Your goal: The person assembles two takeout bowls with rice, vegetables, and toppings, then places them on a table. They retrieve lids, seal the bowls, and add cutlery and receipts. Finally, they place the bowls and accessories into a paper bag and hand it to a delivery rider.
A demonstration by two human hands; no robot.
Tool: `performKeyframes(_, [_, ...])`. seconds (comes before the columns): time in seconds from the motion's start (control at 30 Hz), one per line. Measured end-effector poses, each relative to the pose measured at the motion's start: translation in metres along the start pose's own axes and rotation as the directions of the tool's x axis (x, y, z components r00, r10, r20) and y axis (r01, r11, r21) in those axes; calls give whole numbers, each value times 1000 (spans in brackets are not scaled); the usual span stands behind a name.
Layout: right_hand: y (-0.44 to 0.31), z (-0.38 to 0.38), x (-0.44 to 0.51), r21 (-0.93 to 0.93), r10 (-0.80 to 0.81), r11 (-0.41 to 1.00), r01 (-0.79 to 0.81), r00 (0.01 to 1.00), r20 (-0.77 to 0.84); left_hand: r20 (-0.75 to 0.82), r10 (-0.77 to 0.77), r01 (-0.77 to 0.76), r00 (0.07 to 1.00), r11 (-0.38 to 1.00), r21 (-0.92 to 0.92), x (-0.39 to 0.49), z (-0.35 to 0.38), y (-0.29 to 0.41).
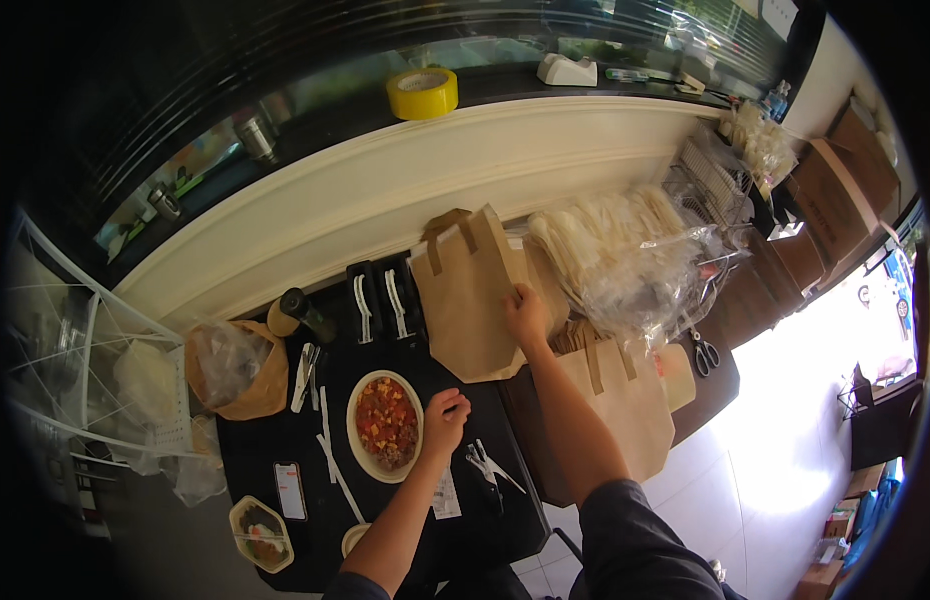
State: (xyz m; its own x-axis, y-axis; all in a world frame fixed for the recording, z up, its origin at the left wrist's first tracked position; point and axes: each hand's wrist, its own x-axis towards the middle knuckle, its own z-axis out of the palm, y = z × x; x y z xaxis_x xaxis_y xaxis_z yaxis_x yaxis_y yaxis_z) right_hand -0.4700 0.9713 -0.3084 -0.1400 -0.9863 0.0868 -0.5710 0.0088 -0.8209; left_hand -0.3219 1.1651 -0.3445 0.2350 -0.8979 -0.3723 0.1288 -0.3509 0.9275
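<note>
My right hand (526,315) is at the right edge of an upright brown paper bag (468,300), its fingers curled against the paper; whether it grips the bag is not clear. My left hand (445,420) hovers over the black table, fingers partly curled, just right of an oval bowl (386,426) of red, chunky food. Below that hand lies a printed paper slip (447,493), partly behind my left forearm. A second paper bag (622,405) lies under and right of my right forearm.
Scissors (709,354) lie at the right. A smartphone (290,490) and a lidded food container (261,534) are at lower left. Plastic-wrapped packets (607,240) fill the back right. Yellow tape (423,94) sits on the ledge. A dark bottle (307,311) stands behind the bowl.
</note>
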Motion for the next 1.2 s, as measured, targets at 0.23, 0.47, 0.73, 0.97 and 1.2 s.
performKeyframes(0.23, [-38, -114, -171, 373, -213, 895, 245, 969, -126, -320, 289, -364, 902, 909, -205, -2, -56, 129])
performKeyframes(0.47, [-90, -165, -323, 688, -391, 656, 309, 919, -40, 246, 165, -72, 955, 935, -346, -120, -157, 219])
performKeyframes(0.73, [-169, -100, -476, 673, -683, 553, 491, 730, 29, -215, 192, -109, 958, 932, 347, -426, -378, 118])
performKeyframes(0.97, [-230, -40, -640, 805, -919, 370, 464, 308, 245, -621, -239, 495, 747, 822, 279, -635, -484, -17])
performKeyframes(1.2, [-227, -1, -721, 810, -893, 450, 375, 184, 411, -578, -388, 537, 718, 837, 104, -733, -482, -71])
